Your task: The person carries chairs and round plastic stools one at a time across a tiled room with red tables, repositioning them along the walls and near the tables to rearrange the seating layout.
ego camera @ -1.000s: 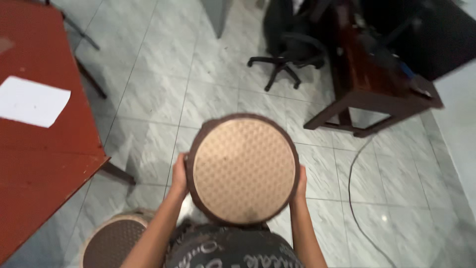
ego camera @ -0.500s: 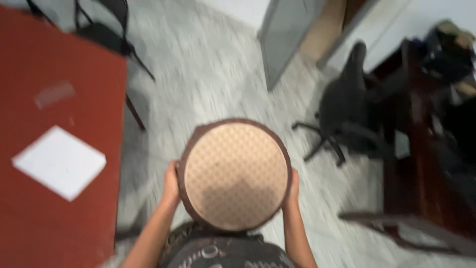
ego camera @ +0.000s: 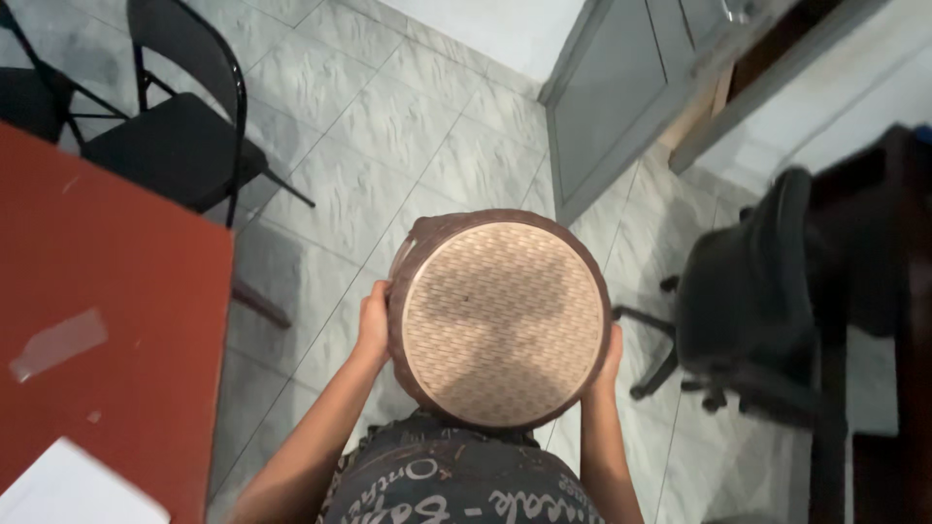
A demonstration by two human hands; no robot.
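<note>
I hold a round brown stool with a woven tan seat in front of my chest, its seat facing up at the camera. My left hand grips its left rim and my right hand grips its right rim. The stool hides most of both palms and its own legs. It hangs above the grey tiled floor.
A red-brown table with a white sheet stands at my left. Black folding chairs sit beyond it. A black office chair and a dark desk are at the right. A grey door stands ahead.
The view has turned: the table slid down and left, the folding chairs and grey door came into sight, the office chair drew closer at right. Both hands kept hold of the stool.
</note>
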